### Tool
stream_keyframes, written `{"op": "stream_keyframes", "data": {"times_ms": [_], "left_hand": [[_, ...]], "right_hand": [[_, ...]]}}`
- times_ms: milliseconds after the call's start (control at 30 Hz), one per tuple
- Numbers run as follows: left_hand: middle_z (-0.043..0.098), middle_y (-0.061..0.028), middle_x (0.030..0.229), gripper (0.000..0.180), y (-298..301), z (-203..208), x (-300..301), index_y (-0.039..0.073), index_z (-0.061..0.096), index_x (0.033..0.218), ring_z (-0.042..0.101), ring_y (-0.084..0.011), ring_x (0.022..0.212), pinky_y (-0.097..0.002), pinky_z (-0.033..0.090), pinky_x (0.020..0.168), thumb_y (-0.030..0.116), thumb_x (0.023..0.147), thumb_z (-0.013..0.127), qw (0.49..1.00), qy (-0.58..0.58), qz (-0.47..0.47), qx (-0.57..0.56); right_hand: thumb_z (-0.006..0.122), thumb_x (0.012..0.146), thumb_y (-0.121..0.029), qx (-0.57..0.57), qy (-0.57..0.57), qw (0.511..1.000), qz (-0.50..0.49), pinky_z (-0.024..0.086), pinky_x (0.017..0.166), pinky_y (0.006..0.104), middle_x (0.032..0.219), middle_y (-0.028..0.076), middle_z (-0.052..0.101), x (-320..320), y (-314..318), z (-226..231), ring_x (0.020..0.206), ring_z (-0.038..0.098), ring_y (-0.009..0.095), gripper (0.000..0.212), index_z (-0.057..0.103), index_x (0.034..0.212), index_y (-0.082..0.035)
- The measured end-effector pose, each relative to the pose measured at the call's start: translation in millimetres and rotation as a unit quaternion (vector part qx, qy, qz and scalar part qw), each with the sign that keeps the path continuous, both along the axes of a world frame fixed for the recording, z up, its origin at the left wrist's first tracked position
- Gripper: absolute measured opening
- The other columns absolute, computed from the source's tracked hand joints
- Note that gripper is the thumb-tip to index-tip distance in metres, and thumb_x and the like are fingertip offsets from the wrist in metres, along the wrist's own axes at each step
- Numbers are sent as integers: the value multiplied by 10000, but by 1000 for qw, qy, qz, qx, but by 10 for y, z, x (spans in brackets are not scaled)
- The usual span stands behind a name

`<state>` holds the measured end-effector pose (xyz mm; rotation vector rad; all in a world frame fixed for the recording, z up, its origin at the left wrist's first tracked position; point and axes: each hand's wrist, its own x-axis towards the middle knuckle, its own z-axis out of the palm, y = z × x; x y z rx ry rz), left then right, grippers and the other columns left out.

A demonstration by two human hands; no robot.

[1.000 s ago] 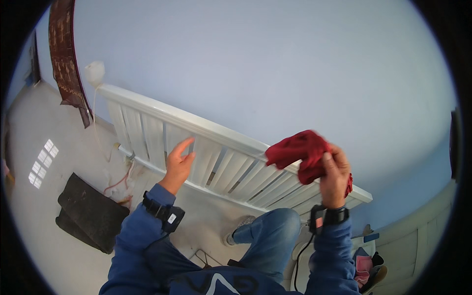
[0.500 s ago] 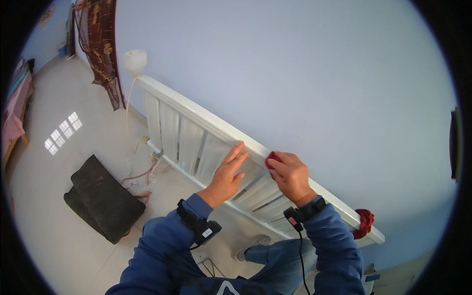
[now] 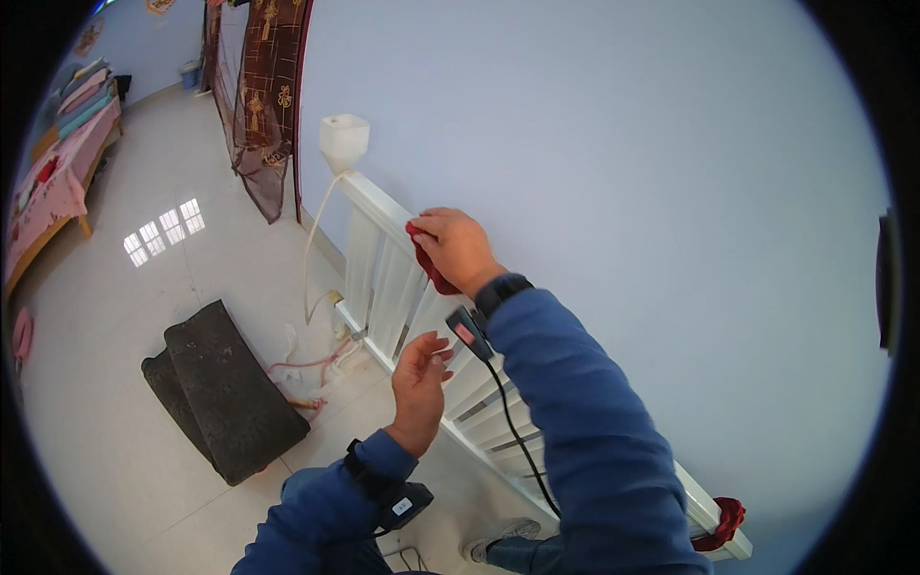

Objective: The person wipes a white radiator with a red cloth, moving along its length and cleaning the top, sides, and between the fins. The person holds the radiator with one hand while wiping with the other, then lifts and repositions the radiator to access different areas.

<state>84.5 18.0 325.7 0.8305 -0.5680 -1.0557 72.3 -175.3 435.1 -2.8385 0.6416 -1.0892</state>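
Observation:
My right hand (image 3: 462, 251) presses a dark red cloth (image 3: 432, 268) onto the top rail of a white slatted radiator (image 3: 379, 205), toward its far left end. The cloth hangs a little over the front edge. My left hand (image 3: 420, 391) hovers in front of the slats, holding nothing, its fingers loosely bent and apart. A second red cloth (image 3: 726, 525) is draped over the radiator's near right end. On the far left end sits a white plastic cup-shaped container (image 3: 344, 141), with a thin pale hose (image 3: 316, 225) hanging down from it.
A folded dark mat (image 3: 230, 393) lies on the tiled floor to the left, beside pinkish tubing (image 3: 311, 362). A brown patterned curtain (image 3: 268, 86) hangs at the back, and a bed with a pink cover (image 3: 67, 187) stands far left. The pale blue wall (image 3: 623, 192) runs behind the radiator.
My right hand has slid the cloth along the top rail toward the far left end. My left hand has come off the rail and dropped lower in front. The view has shifted left.

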Motion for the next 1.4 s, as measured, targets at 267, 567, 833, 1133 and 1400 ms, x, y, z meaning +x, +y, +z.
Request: {"op": "stream_keyframes", "data": {"times_ms": [267,567,833,1133,1400], "left_hand": [[631,-73,1241,339,-199,-117,163,82,512,1350,621,-198,1105,-353,528,852,128,1015,519,1000,-17,18,6],[607,-92,1285,345,-90,-77,-238,69,526,1355,596,-201,1129,-343,498,888,110,1013,518,994,-103,-37,9],[654,-79,1184,278,32,-241,-516,56,571,1279,625,-179,1055,-315,508,830,107,1010,520,982,-137,-128,30],[680,-78,1111,219,85,-337,-491,51,598,1206,654,-158,963,-289,521,775,93,1003,527,977,-144,-159,7],[699,-61,1023,174,41,-385,-408,63,625,1140,680,-154,884,-275,516,714,65,990,536,973,-159,-163,34]], "right_hand": [[606,833,-184,94,89,987,-90,514,856,457,1088,140,648,-332,95,-161,987,632,354,224,698,1030,-132],[713,753,-65,-73,91,965,-237,540,826,392,1126,96,658,-2558,1784,-166,935,607,329,391,668,1141,-95],[695,733,-19,-102,71,872,-474,506,955,441,1164,136,654,-4691,3403,-200,1105,601,355,417,673,1145,-81],[667,738,3,-61,28,882,-467,470,980,453,1113,133,654,-4640,3456,-212,1114,591,350,319,684,1049,-65],[641,811,-55,-54,36,931,-358,510,931,430,1130,118,657,-3592,3001,-148,1084,614,338,292,673,1099,-94]]}}
